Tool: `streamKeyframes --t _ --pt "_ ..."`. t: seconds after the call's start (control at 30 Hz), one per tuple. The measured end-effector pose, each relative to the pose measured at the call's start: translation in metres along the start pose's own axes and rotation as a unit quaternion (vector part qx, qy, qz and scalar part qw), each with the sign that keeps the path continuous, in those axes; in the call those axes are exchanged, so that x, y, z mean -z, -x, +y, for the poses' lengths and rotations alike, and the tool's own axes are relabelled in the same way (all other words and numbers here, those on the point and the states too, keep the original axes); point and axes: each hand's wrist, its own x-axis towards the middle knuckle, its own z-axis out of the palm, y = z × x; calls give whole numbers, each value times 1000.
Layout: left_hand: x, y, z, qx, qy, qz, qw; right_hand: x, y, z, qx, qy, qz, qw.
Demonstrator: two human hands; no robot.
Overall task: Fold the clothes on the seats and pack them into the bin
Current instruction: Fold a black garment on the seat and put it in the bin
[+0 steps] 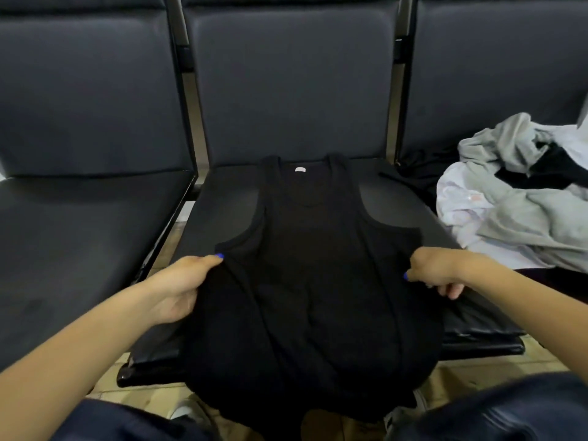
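A row of dark padded seats (95, 218) is standing on metal frames (187, 90), pale floor tiles (477, 367) showing beneath.

The left seat (79, 237) is bare and gives open room. The middle seat (222, 198) is mostly covered by the black tank top (311, 265), with bare patches beside its straps. A pile of clothes (515, 192) blocks the right seat (496, 74).
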Motion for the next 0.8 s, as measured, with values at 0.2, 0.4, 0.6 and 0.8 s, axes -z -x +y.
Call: streamKeyframes --t 0.2,0.4,0.6,0.8 --pt "25 -6 -10 -1 -74 78 994 8 0 13 16 -424 43 905" --pt "42 -3 -5 -26 -68 30 997 27 16 42 -17 -561 58 826" --pt "52 3 -6 17 -102 -128 986 18 12 56 7 -345 51 937" --pt "33 -18 -6 17 20 -54 998 17 4 48 27 -326 31 944"
